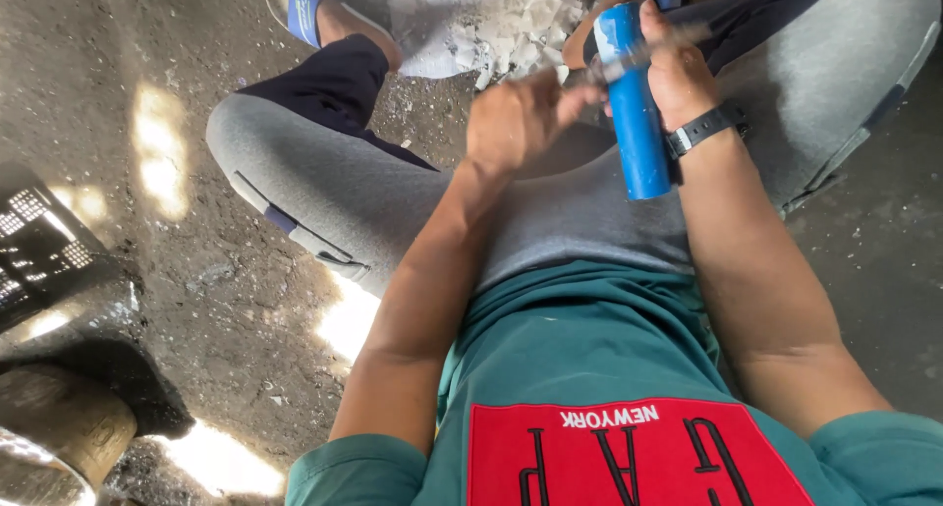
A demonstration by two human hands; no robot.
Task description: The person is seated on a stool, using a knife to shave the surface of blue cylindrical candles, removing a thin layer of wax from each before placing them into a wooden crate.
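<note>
Blue plastic tube (634, 103) stands almost upright over the person's lap, its lower end just above the grey trousers (580, 216) and its top near the pile of white shards (511, 34) on the floor (196, 290). The right hand (678, 74) is wrapped around the tube's upper part, grip closed on it, a black watch (702, 131) on the wrist. The left hand (521, 118) is curled shut beside the tube, pinching a thin, blurred piece (614, 66) that meets the tube near its top; what that piece is I cannot tell.

Risks, as I judge them: the tube is held only high up, so its free lower end could swing and twist out of the right hand if the left one pushes hard sideways. The thin piece looks to be moving fast, and a slip could send it across the right thumb or fingers, which lie just beside the contact point. Anything that breaks off would likely drop onto the lap or among the shards near the blue sandal (306, 10), where feet are barely covered.
</note>
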